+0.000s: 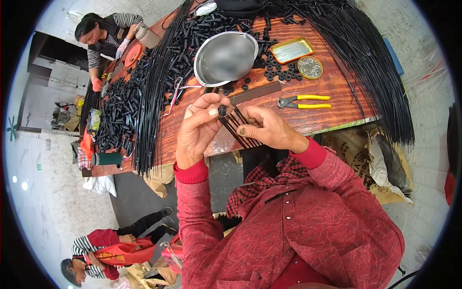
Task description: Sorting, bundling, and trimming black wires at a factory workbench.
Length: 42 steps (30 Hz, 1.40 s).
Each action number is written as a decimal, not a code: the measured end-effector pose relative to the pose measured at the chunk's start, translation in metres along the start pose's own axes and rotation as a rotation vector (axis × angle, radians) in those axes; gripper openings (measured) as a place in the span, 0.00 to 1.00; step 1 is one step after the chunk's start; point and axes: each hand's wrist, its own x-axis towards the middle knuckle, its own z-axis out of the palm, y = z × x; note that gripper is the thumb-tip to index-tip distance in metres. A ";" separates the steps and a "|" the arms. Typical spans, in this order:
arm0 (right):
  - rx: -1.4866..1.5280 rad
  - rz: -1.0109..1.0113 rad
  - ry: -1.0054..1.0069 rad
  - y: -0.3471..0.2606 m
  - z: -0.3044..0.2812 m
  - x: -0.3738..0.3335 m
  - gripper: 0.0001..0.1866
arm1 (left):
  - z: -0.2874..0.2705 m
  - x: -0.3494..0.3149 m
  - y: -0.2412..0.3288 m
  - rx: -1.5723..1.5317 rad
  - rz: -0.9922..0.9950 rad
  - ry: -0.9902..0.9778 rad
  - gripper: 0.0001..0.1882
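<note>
Above the table's near edge, my left hand (196,126) pinches a small black round part (222,111) between thumb and fingertips. My right hand (274,129) is closed around a row of thin black ribs (239,129), which spread side by side and slope down to the right. Their upper ends meet or nearly meet the round part; whether they are joined to it cannot be made out. Beyond my hands stands a steel bowl (199,71), its inside blurred. Pliers with yellow handles (308,101) lie to the right of my right hand.
Black plastic tubes (115,103) heap up at the left beside long black rods (153,106). More rods (380,82) hang over the right edge. A yellow-rimmed tray (291,50) and a round dish (309,68) hold small metal pieces. A co-worker (108,36) works far left; another person (96,250) is lower left.
</note>
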 end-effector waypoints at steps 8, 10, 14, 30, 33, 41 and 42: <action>0.003 -0.062 0.006 0.003 -0.001 0.000 0.18 | 0.002 0.005 0.000 -0.044 -0.049 -0.055 0.19; 0.025 -0.079 0.006 0.003 0.001 0.000 0.18 | 0.000 0.005 0.000 -0.061 -0.061 -0.089 0.19; 0.058 -0.079 0.025 0.002 0.003 0.000 0.13 | -0.001 0.005 -0.002 -0.023 -0.062 -0.075 0.15; 0.247 0.001 -0.100 0.017 -0.012 0.009 0.21 | 0.009 0.002 -0.008 0.064 0.023 0.041 0.09; 0.313 0.053 -0.149 0.012 -0.014 0.007 0.21 | 0.014 -0.005 -0.008 0.130 0.053 0.066 0.11; 0.261 -0.015 -0.095 0.012 -0.009 0.007 0.19 | 0.032 -0.021 0.000 0.291 0.082 0.106 0.18; 0.261 -0.033 -0.089 0.013 -0.008 0.008 0.19 | 0.030 -0.023 -0.001 0.348 0.099 0.121 0.19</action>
